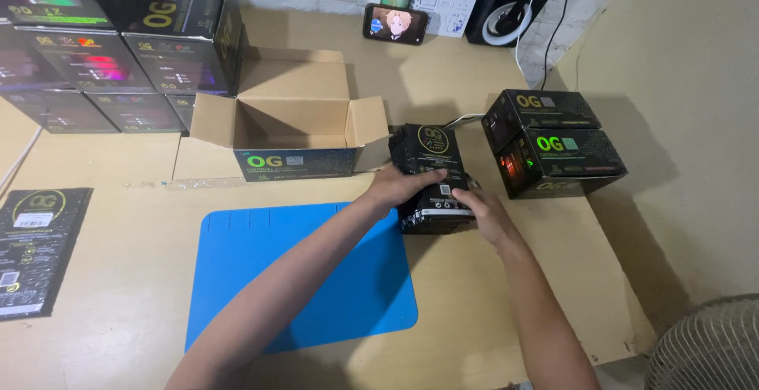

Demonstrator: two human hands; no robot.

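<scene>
Left hand and right hand both clasping a stack of black packets on the counter, beside the open carton; glossy packets could slide apart if squeezed unevenly

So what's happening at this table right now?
A person has both hands on a stack of flat black packets at the right edge of a blue mat. The left hand lies over the stack's near side, and the right hand grips its lower right corner. An open cardboard box stands just behind, with two black boxes stacked to the right.
</scene>
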